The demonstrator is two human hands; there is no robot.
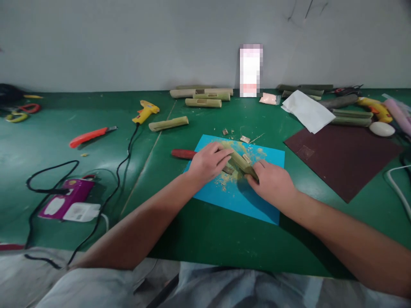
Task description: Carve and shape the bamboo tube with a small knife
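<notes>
Over a blue sheet (212, 194) strewn with pale shavings, a green bamboo piece (239, 161) lies slantwise between my hands. My left hand (208, 161) is closed with its fingers over the far left end. The near right end sits in my right hand (272, 182), thumb below and fingers curled above. A red handle (183, 154) sticks out to the left from under my left hand. What looks like its metal blade (228, 170) shows on the other side, its middle hidden by the hand. Small bamboo chips (245, 139) lie just beyond the bamboo.
Behind stand several cut bamboo pieces (203, 103) and a propped phone (251, 70). To the left are a yellow glue gun (146, 112), a red utility knife (93, 137) and a purple power strip (69, 194) with trailing cords. At right are white paper (306, 110) and a brown sheet (343, 158).
</notes>
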